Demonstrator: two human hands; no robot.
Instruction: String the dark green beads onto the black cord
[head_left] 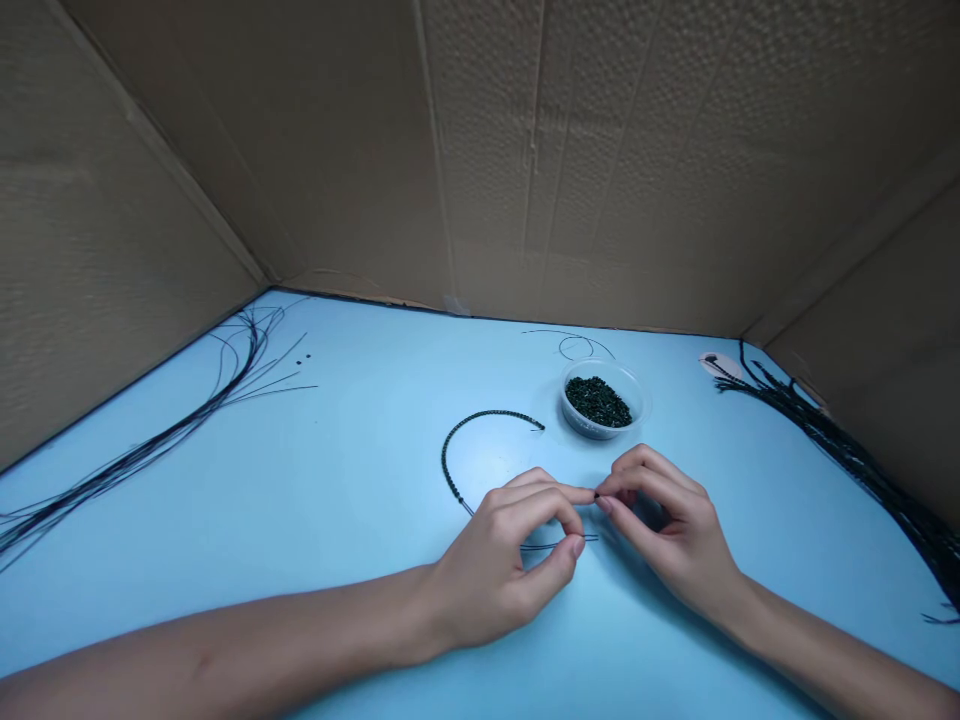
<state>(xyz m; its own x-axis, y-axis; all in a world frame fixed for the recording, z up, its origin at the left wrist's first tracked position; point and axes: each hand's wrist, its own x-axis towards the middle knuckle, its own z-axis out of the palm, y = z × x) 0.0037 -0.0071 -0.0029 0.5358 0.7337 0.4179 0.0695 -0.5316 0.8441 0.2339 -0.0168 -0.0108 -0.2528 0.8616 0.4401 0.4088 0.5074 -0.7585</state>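
My left hand point(517, 560) pinches a thin dark cord point(540, 547) between thumb and a finger, its ends sticking out a little to the right. Its index finger is stretched toward my right hand point(667, 520), whose thumb and index finger are closed on a tiny dark bead point(597, 496). The two hands meet at this bead. Beyond my left hand, a curved strand of dark beads point(447, 450) lies on the light blue table, partly continuing as bare cord under the hand. Just past my right hand stands a clear round tub point(637, 395) holding many dark green beads point(598, 401).
Loose dark cords point(202, 405) spread along the left side. A bundle of dark strands point(832, 440) lies at the right by a white round tag point(720, 366). One thin looped cord point(577, 340) rests behind the tub. Cardboard walls point(480, 160) enclose the table point(360, 500).
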